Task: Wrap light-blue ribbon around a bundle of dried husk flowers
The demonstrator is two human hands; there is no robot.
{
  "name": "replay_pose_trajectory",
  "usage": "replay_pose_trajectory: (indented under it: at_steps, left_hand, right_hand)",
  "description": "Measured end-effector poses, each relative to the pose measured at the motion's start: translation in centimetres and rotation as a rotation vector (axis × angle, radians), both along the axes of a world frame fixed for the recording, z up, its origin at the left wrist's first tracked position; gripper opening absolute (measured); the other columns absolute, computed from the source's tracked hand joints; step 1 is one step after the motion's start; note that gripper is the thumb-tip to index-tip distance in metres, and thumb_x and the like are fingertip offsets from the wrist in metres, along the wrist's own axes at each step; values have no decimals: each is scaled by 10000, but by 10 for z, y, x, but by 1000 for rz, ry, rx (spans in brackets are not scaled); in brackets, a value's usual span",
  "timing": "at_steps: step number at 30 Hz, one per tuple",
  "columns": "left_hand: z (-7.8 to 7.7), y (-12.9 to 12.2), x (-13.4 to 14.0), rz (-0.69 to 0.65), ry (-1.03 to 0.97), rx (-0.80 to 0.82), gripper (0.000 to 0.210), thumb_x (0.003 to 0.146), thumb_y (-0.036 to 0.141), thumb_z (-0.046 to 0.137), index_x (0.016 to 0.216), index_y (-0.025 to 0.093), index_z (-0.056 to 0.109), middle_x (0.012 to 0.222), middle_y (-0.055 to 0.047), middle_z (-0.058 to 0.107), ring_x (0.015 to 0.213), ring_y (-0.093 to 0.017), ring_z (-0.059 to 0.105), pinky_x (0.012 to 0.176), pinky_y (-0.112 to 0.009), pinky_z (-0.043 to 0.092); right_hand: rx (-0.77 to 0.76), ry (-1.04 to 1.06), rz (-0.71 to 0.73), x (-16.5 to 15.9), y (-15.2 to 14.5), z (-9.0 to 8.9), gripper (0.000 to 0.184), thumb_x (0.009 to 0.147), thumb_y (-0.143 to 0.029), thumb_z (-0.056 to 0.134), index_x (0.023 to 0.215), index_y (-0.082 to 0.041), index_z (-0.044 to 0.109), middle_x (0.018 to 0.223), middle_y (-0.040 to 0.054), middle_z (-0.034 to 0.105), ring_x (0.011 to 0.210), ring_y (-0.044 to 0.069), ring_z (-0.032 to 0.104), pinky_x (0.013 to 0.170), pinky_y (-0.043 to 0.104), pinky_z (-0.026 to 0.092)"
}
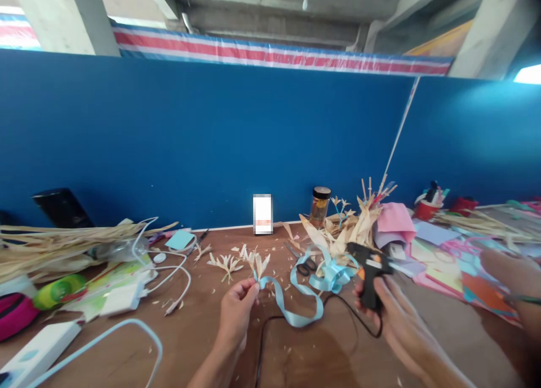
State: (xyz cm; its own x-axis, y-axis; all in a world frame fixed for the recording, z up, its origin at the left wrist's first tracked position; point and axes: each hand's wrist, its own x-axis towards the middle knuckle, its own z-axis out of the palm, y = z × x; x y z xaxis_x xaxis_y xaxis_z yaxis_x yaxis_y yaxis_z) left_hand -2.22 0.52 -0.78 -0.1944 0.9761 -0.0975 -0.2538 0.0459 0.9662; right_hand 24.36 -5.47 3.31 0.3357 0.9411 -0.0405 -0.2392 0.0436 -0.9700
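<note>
Thumb and fingers of my left hand [239, 303] pinch the base of a corn husk flower [256, 261], where a light blue ribbon [301, 320] is wrapped. The ribbon trails in a curl to the right, towards a looped bunch of the same ribbon [333, 276]. My right hand [391, 306] grips the handle of a black glue gun [370, 278], its nozzle side hard to make out. Two pale husk flowers lie close by, one being the spread husk flower [228, 264] left of the held one. Black-handled scissors [305, 267] rest beside the ribbon.
Dried husks [355, 224] and a lidded jar [320, 206] stand at the back. A black cord [270, 320] runs across the table. White cables, a power strip [40, 348] and husk strips [71, 244] fill the left. Coloured paper [439, 264] and another person's hand [507, 275] are at right.
</note>
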Motion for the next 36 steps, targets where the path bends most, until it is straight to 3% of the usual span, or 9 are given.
replay_pose_trajectory:
  at_steps: [3,8,12,16,26,32,36]
  left_hand:
    - [1,0,-1,-22,-24,19,275,577,330,689,754,129,629,554,31,559,460,-70,434,474,-185,343]
    - [0,1,0,-33,-81,8,293,585,324,689,786,121,624,554,32,547,455,-62,432,462,-175,344]
    - [-1,1,0,-43,-95,26,274,581,326,692,766,133,630,607,17,588,469,-66,456,476,-177,360]
    - [1,-1,2,-38,-75,47,250,591,317,686,756,136,637,630,5,618,488,-74,485,484,-177,377]
    - [0,-4,5,-128,-45,51,198,616,282,680,738,130,647,654,-26,662,591,-115,568,555,-191,419]
    - [2,-7,10,-165,-58,36,208,627,271,681,757,125,609,665,-24,653,614,-120,578,588,-197,428]
    - [3,-7,10,-198,-119,50,305,662,267,657,899,156,499,616,15,622,584,-113,577,606,-210,427]
  right_hand:
    - [-21,98,118,-34,15,6,268,684,-394,633,849,-210,531,765,17,607,664,160,581,559,264,465]
    - [93,102,245,-72,40,14,275,610,-273,716,796,-173,540,740,2,580,678,135,554,652,257,447]
    - [-9,183,165,-87,51,2,297,584,-291,728,753,-186,508,632,-39,537,554,104,520,552,236,437]
    - [-44,111,159,-98,56,-14,282,648,-387,662,722,-194,470,486,-74,458,440,81,433,397,186,343]
    - [-4,200,276,-144,58,-34,454,572,-265,732,946,-199,483,717,-32,590,587,109,548,498,199,406]
    - [19,218,257,-147,53,-35,394,592,-185,712,910,-203,480,703,-48,566,582,91,523,535,199,416]
    - [10,296,290,-147,52,-30,361,603,-161,704,877,-197,472,690,-55,554,596,83,525,562,198,423]
